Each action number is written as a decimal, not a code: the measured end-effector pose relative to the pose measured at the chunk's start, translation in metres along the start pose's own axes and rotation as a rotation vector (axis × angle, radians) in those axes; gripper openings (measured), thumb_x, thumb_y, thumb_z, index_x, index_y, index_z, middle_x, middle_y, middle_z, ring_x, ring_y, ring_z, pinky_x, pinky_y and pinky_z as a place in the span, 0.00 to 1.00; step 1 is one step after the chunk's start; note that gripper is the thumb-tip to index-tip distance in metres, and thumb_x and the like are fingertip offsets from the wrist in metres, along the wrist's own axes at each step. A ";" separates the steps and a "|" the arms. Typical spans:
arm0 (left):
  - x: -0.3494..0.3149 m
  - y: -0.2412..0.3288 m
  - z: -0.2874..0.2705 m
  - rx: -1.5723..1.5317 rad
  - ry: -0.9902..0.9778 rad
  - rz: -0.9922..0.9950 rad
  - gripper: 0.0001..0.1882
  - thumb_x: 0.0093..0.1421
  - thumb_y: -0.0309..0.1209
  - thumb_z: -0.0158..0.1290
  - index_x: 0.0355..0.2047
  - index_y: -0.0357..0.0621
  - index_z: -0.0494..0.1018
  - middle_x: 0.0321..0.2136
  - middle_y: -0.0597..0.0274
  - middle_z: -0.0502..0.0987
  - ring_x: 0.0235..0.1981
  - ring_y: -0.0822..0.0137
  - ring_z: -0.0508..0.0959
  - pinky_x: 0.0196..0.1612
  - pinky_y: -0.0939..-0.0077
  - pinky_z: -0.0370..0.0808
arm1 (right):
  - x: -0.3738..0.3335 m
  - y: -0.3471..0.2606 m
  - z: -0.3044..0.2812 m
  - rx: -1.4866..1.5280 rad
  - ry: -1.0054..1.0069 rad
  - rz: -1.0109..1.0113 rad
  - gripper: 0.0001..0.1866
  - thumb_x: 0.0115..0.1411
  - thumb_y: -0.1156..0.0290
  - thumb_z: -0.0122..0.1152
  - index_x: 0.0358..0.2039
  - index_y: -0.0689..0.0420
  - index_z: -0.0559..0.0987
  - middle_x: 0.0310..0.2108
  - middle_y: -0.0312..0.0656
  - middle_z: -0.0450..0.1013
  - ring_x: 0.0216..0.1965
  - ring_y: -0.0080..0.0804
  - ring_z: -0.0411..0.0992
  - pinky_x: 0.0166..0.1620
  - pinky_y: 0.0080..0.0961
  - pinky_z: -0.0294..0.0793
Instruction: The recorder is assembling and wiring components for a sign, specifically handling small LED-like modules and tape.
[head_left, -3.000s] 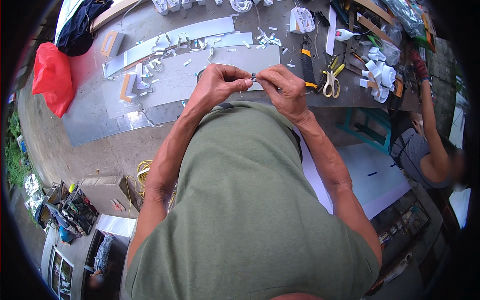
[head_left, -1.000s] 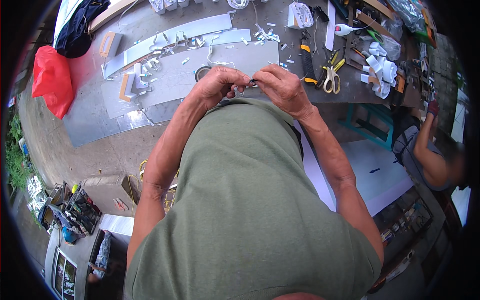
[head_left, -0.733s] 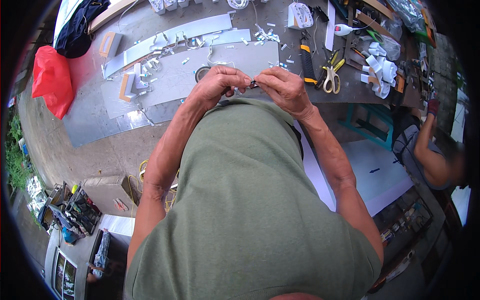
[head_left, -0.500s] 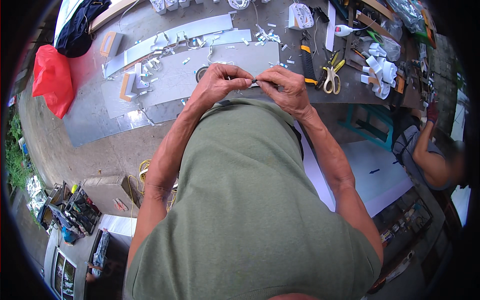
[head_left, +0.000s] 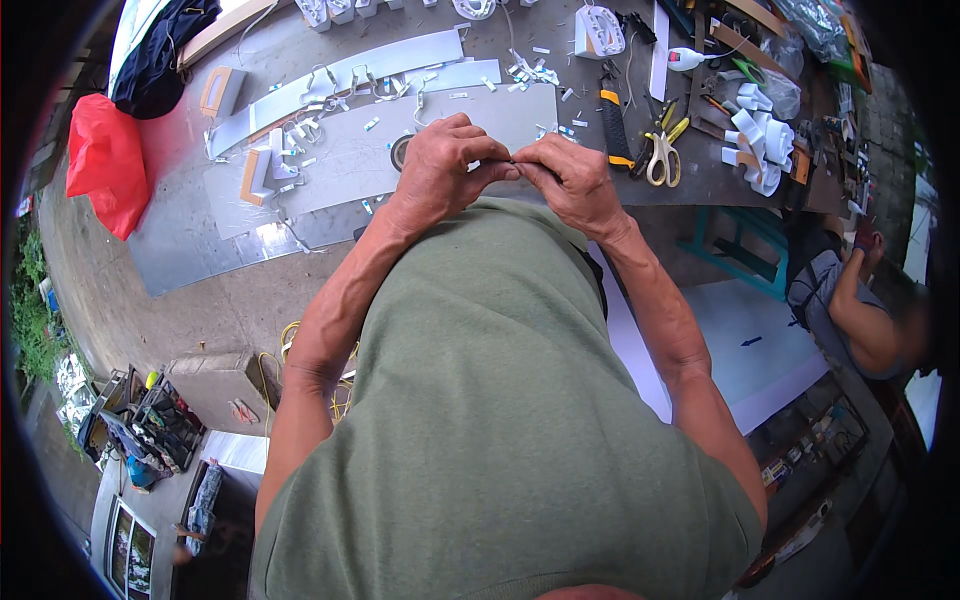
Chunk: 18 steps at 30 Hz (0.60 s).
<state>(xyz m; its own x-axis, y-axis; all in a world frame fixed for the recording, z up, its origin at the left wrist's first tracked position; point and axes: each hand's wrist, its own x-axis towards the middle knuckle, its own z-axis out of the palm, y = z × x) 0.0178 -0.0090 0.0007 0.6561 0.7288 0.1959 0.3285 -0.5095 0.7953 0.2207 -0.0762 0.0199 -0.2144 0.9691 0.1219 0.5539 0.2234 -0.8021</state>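
Over the near edge of the workbench [head_left: 330, 190], my left hand [head_left: 440, 175] and my right hand [head_left: 572, 178] meet fingertip to fingertip. Each is closed in a pinch. Whatever lies between the fingertips is tiny and dark, mostly covered by them, and I cannot make out its kind. Beside my left hand a dark roll of tape [head_left: 399, 152] is partly hidden. Small white light modules on wires [head_left: 525, 74] lie scattered beyond my hands. To the right of my right hand are a black and yellow utility knife [head_left: 616, 128] and scissors with pale handles [head_left: 660, 165].
Curled white strips [head_left: 765, 145] and a white bottle [head_left: 685, 60] lie at the bench's right. Long white strips [head_left: 340, 85] stretch across its left. A red bag [head_left: 105, 165] hangs at the far left. Beyond a turquoise stool [head_left: 735, 248], another person [head_left: 850, 305] is at the right.
My left hand has turned over, with its knuckles higher and its fingers more curled. Both hands stay together; the dark piece between them shows less. The other person's hands have shifted slightly.
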 end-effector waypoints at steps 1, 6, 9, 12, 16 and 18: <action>0.000 0.000 0.000 0.000 -0.001 0.001 0.10 0.48 0.33 0.71 0.31 0.46 0.85 0.24 0.65 0.82 0.26 0.69 0.76 0.29 0.70 0.74 | 0.000 0.000 0.000 0.000 0.001 0.001 0.05 0.59 0.77 0.66 0.36 0.60 0.81 0.30 0.42 0.77 0.30 0.36 0.79 0.33 0.29 0.78; -0.002 0.002 0.002 -0.126 0.000 -0.084 0.08 0.50 0.30 0.70 0.31 0.45 0.85 0.23 0.64 0.81 0.26 0.68 0.75 0.29 0.70 0.73 | -0.002 0.002 -0.002 -0.001 -0.008 -0.011 0.04 0.59 0.78 0.65 0.36 0.61 0.81 0.30 0.42 0.77 0.30 0.36 0.79 0.34 0.30 0.78; -0.003 0.003 0.002 -0.214 -0.013 -0.157 0.08 0.53 0.31 0.69 0.34 0.46 0.86 0.22 0.64 0.80 0.26 0.70 0.73 0.30 0.71 0.71 | -0.003 -0.001 -0.003 0.002 0.007 0.018 0.05 0.59 0.78 0.65 0.36 0.61 0.81 0.30 0.41 0.76 0.30 0.35 0.78 0.33 0.29 0.78; -0.004 0.005 -0.002 -0.335 -0.050 -0.354 0.09 0.54 0.34 0.69 0.35 0.47 0.86 0.23 0.65 0.79 0.26 0.72 0.72 0.31 0.72 0.68 | -0.002 -0.004 -0.001 0.048 0.019 0.094 0.05 0.59 0.78 0.65 0.36 0.61 0.81 0.30 0.41 0.77 0.29 0.33 0.78 0.33 0.28 0.77; -0.007 -0.001 -0.003 -0.350 -0.089 -0.415 0.10 0.55 0.36 0.68 0.36 0.48 0.86 0.23 0.66 0.78 0.26 0.72 0.71 0.31 0.74 0.67 | -0.001 -0.002 0.000 0.123 0.012 0.159 0.05 0.59 0.77 0.66 0.36 0.61 0.81 0.30 0.41 0.77 0.29 0.31 0.77 0.33 0.28 0.76; -0.007 -0.003 -0.003 -0.356 -0.102 -0.423 0.10 0.55 0.36 0.68 0.35 0.47 0.86 0.23 0.65 0.78 0.27 0.72 0.72 0.32 0.73 0.69 | 0.000 -0.002 -0.001 0.168 -0.021 0.194 0.05 0.59 0.75 0.67 0.35 0.61 0.82 0.30 0.41 0.77 0.30 0.30 0.77 0.33 0.29 0.76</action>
<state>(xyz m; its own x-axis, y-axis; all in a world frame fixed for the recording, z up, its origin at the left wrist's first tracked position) 0.0101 -0.0116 -0.0013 0.5851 0.7793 -0.2246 0.3395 0.0161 0.9405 0.2205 -0.0766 0.0226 -0.1343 0.9894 -0.0544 0.4451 0.0112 -0.8954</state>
